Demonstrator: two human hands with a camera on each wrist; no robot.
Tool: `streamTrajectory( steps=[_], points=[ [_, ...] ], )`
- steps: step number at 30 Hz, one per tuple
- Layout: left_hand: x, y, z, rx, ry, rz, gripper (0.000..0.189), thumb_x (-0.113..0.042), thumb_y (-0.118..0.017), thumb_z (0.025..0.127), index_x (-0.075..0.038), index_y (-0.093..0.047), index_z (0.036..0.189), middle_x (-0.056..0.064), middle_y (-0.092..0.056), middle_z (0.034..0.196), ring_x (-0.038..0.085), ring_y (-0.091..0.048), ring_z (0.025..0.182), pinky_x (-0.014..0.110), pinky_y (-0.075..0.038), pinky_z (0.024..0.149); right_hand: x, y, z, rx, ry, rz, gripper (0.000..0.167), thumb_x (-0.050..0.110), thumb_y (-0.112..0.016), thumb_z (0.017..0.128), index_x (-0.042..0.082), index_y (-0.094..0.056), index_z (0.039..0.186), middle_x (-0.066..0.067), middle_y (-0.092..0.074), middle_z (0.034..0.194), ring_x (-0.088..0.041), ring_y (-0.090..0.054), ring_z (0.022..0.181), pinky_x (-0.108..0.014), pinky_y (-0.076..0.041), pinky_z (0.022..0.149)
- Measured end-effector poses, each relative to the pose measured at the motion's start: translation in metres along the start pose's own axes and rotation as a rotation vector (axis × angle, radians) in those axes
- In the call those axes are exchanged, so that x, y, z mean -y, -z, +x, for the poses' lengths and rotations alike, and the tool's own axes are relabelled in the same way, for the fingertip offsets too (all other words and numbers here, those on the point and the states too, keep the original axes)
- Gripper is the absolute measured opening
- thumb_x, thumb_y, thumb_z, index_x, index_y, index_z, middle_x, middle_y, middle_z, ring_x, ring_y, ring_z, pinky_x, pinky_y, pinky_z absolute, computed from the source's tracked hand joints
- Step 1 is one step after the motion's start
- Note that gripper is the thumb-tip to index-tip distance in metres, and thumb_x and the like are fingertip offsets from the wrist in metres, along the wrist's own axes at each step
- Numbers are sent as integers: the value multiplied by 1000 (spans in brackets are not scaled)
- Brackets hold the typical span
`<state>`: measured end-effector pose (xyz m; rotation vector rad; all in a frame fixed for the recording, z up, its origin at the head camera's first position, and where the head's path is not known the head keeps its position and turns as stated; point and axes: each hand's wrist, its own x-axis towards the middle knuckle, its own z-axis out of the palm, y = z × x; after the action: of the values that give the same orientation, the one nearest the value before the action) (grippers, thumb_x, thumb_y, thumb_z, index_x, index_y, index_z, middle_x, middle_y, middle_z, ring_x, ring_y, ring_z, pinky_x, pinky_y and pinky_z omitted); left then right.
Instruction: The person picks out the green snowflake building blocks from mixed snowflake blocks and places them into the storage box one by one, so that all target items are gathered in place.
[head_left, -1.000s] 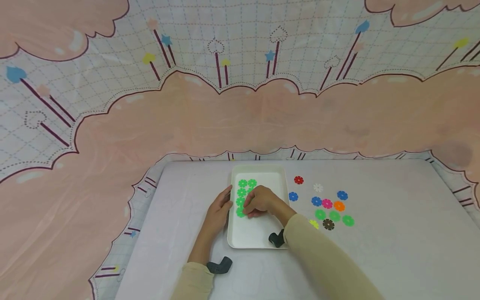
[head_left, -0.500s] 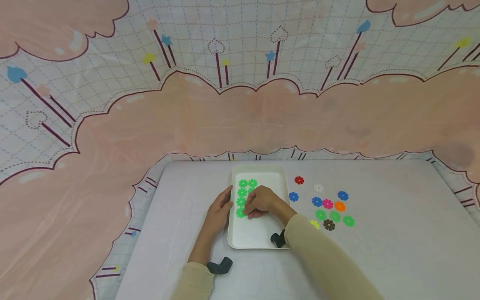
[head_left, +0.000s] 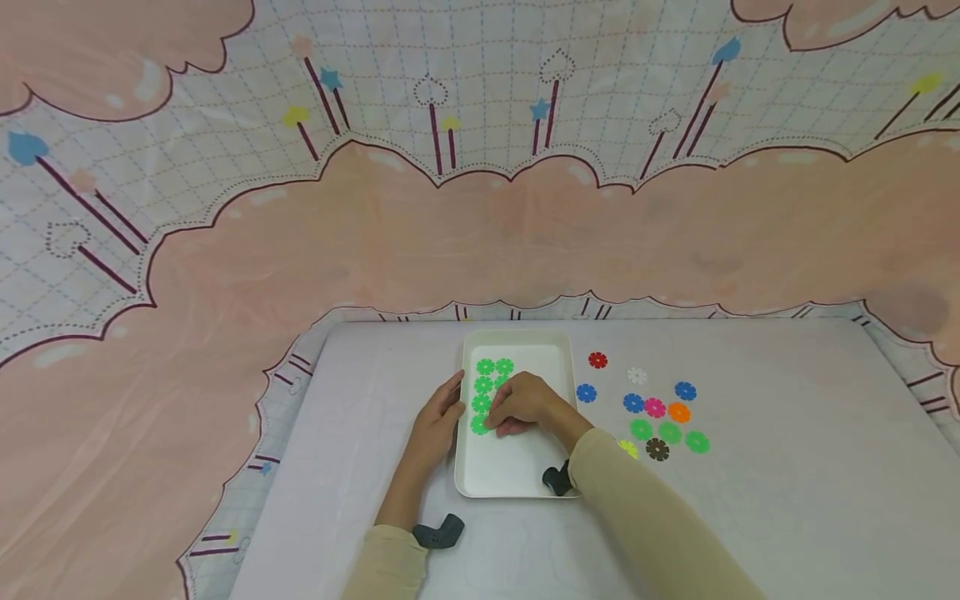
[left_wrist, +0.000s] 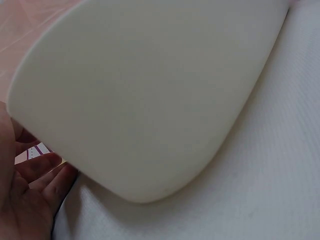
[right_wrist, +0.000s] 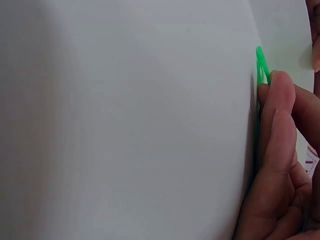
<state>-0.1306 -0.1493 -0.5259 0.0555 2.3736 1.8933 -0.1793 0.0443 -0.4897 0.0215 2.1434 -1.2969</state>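
Note:
At the tray's left side, my left hand [head_left: 435,427] grips the rim, its thumb near the top edge; in the left wrist view the white tray's outer wall [left_wrist: 140,100] fills most of the picture. My right hand [head_left: 527,398] reaches over the white tray [head_left: 498,471] and pinches a green flower-shaped disc [head_left: 478,425] between thumb and fingertips. That disc [right_wrist: 261,65] shows tilted close to the tray floor in the right wrist view. Several matching green discs [head_left: 483,385] lie in two columns at the tray's left; the right hand partly hides the second column.
Right of the tray, loose discs lie on the white table [head_left: 787,500]: red [head_left: 597,360], white [head_left: 637,376], blue [head_left: 686,391], pink [head_left: 655,407], orange [head_left: 678,412], green [head_left: 697,442], brown [head_left: 657,449] and yellow [head_left: 628,449]. A patterned curtain [head_left: 480,233] stands behind.

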Motion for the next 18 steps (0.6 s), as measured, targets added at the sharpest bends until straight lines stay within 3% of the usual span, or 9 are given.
streamTrajectory(
  steps=[18],
  points=[
    [1,0,0,4,0,11,51,-14,-51,105,-23,-46,154,8,-49,157,31,-48,144,53,-43,115,-3,-1,3,-4,2,24,17,10,-90,74,8,-75,82,-7,-74,67,-12,-70,54,-21,-55,48]
  ],
)
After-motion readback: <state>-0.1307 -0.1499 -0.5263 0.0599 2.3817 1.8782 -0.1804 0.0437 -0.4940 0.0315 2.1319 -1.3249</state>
